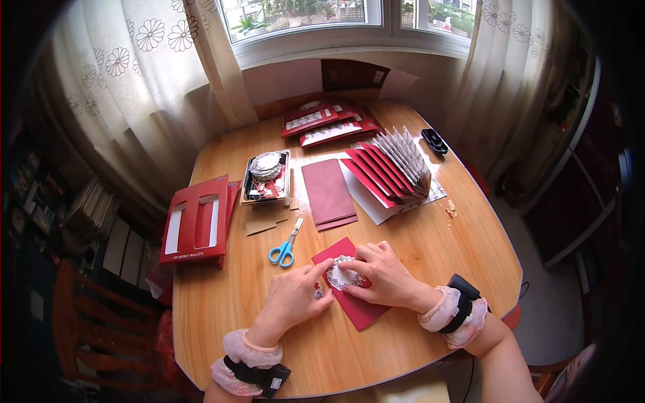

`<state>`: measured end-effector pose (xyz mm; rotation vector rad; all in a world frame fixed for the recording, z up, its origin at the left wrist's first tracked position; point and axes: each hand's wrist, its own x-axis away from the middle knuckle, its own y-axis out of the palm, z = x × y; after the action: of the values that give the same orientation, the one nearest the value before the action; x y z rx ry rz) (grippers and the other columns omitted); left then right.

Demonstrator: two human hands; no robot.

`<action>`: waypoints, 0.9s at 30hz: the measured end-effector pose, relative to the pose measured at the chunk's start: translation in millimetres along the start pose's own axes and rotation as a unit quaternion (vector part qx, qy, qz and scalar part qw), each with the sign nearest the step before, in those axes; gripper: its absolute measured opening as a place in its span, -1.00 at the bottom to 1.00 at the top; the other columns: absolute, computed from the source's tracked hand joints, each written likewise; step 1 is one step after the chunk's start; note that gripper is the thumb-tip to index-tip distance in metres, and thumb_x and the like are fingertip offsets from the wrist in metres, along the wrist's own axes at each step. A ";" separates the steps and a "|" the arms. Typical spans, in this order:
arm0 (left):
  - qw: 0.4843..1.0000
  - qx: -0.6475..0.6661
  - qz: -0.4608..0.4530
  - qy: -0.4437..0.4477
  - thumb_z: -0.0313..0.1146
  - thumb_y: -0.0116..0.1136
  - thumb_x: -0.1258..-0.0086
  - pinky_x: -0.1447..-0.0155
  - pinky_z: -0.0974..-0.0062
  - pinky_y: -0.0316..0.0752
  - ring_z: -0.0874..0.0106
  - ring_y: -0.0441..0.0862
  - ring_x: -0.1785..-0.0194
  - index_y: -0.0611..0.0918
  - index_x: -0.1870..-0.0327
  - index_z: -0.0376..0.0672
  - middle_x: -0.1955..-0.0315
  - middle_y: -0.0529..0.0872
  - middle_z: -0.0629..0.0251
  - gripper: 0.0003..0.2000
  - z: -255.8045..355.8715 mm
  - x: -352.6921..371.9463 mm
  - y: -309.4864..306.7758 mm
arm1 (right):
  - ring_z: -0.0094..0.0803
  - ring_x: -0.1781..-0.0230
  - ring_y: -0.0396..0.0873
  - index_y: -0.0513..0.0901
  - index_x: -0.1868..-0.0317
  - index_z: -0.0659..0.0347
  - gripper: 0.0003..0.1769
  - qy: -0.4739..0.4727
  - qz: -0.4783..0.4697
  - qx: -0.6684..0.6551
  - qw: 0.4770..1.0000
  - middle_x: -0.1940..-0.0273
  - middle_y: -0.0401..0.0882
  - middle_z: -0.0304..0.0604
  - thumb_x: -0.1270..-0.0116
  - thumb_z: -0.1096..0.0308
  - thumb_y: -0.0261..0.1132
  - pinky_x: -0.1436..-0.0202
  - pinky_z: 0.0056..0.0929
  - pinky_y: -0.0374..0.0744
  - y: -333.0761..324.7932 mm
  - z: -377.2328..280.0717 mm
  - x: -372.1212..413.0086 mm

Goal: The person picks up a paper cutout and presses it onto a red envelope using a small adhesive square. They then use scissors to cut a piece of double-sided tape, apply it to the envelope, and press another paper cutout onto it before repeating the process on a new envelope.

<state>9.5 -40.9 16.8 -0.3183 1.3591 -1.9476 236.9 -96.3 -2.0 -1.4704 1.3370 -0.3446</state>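
Observation:
A burgundy envelope [361, 313] lies aslant on the table before me. On its upper part sits a round white paper cutout [340, 274] with a grey pattern and a scalloped edge. My right hand [386, 275] pinches this cutout from the right, thumb and fingertips on its face and edge. From the left, my left hand [295, 293] reaches in with its index fingertip at the cutout's edge and its thumb low on the envelope. Between that thumb and index finger shows a small patterned paper piece [318, 290], partly hidden by the fingers.
Blue-handled scissors [282, 253] lie left of the envelope. Beyond are a tray [287, 176] of cutouts, flat envelopes [327, 191], and a fanned stack [396, 168]. Red wallet packs [195, 221] stand left, others [329, 122] at the back, near a black object [435, 142].

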 end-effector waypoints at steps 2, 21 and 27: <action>1.000 0.000 -0.002 0.000 -0.16 0.33 -0.22 0.22 0.32 0.62 0.29 0.73 0.30 0.61 -0.29 0.01 0.35 0.72 0.28 -0.45 0.5 0.1 -0.9 | -0.26 0.07 0.52 0.69 -0.13 0.03 -0.51 -0.003 0.003 0.005 1.000 0.16 0.51 -0.18 -0.20 0.08 0.49 -0.03 -0.24 0.35 -4.2 -6.8 -2.4; 1.000 -0.006 0.002 -0.005 -0.15 0.32 -0.22 0.20 0.30 0.61 0.27 0.72 0.28 0.60 -0.32 0.03 0.33 0.72 0.28 -0.43 -1.1 0.5 1.4 | -0.17 -0.08 0.46 0.58 -0.20 0.10 -0.41 -0.013 -0.020 0.021 0.999 0.01 0.48 -0.11 -0.14 0.18 0.46 -0.14 -0.17 0.38 -2.6 -5.9 -1.4; 1.000 -0.004 -0.010 -0.013 -0.14 0.32 -0.22 0.19 0.29 0.61 0.26 0.72 0.26 0.59 -0.32 0.00 0.31 0.73 0.26 -0.43 1.3 -0.1 -1.1 | -0.17 -0.07 0.46 0.59 -0.18 0.17 -0.40 0.003 -0.007 0.023 1.000 0.00 0.48 -0.10 -0.12 0.15 0.47 -0.13 -0.16 0.39 -1.7 -5.3 -1.0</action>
<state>9.9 -41.6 18.4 -0.3610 1.3533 -1.9478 233.3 -98.4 1.8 -1.4415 1.3158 -0.3862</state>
